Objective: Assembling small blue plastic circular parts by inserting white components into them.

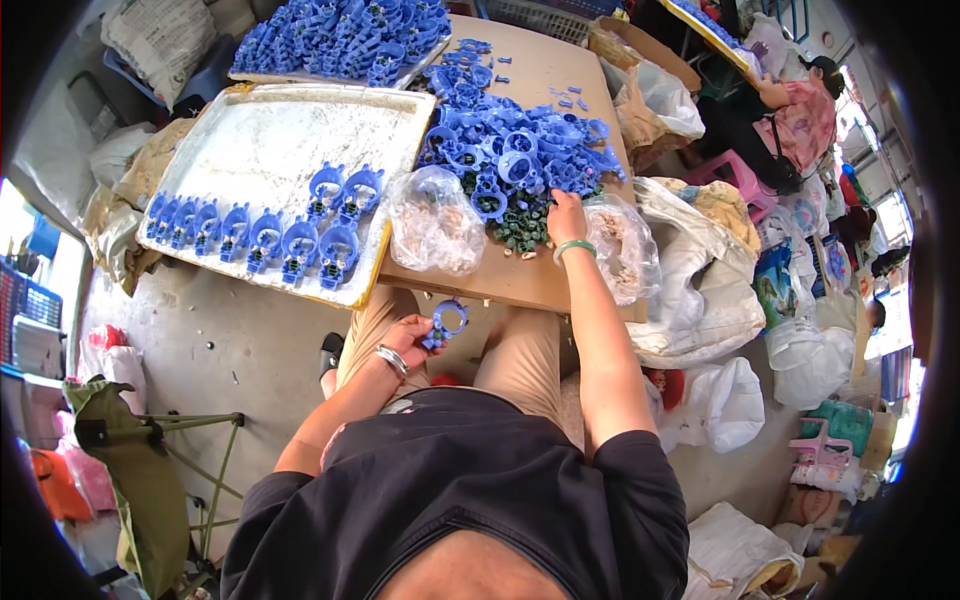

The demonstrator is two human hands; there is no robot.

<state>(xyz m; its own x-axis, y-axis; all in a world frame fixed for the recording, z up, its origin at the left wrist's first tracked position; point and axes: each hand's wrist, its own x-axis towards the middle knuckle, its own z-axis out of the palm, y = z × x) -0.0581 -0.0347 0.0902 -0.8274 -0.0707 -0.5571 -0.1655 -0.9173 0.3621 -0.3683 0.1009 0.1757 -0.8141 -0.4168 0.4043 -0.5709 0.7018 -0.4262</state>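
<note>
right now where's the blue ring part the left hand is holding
In the head view it sits low and centre-left: the blue ring part is pinched in the left hand over the person's lap, just below the near edge of the wooden table.

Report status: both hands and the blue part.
Left hand grips blue ring part over lap. Right hand reaches into dark green pieces on table. Nothing blocking.

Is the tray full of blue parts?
No, the tray is mostly bare, with blue parts lined up only along its near edge.
</note>
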